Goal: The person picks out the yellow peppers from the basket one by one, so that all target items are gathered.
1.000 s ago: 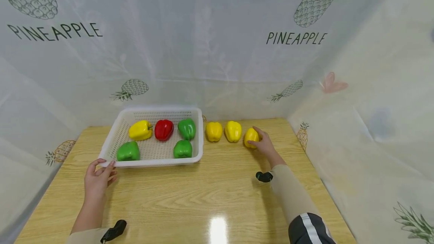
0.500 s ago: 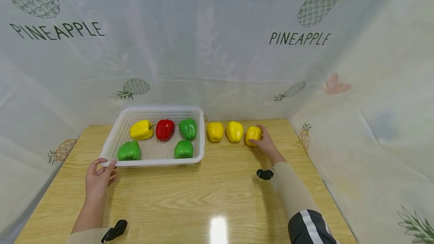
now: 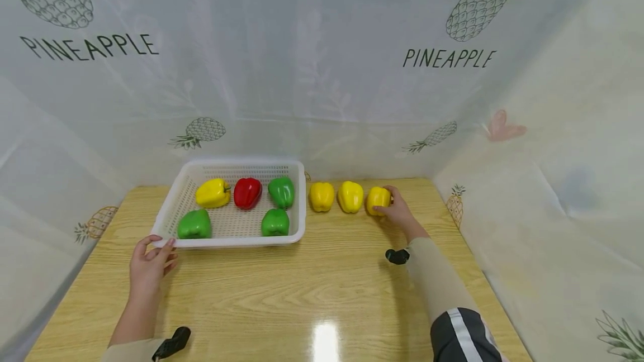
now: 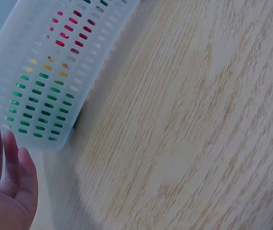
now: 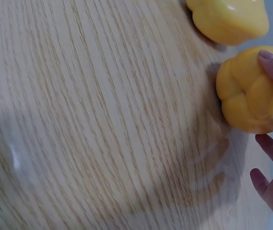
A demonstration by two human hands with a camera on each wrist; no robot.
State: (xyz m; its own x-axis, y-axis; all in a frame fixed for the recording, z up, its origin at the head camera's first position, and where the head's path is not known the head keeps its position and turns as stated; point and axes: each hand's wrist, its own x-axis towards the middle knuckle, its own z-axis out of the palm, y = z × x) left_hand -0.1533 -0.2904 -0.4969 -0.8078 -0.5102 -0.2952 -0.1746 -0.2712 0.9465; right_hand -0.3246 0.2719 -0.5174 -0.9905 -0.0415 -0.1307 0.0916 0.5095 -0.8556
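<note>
At the right end of a row of yellow bell peppers, my right hand (image 3: 401, 214) grips one yellow bell pepper (image 3: 377, 200) between thumb and fingers. In the right wrist view the thumb lies over that pepper's lobed end, low by the table. Two more yellow peppers, a middle one (image 3: 350, 196) and a left one (image 3: 321, 196), stand beside it. My left hand (image 3: 147, 264) holds the near left corner of a white plastic basket (image 3: 228, 243), thumb on the rim. Inside are a yellow pepper (image 3: 213, 193), a red pepper (image 3: 247, 193) and several green ones.
The wooden table (image 3: 282, 300) runs up to a pineapple-print curtain (image 3: 282, 88) behind the basket. More of this sheeting (image 3: 543, 228) hangs along the right side. A black strap end (image 3: 172, 343) sticks out from the left sleeve.
My right hand has turned the yellow pepper slightly more upright at the row's end. The left hand stays at the basket corner; the head view has shifted a little.
</note>
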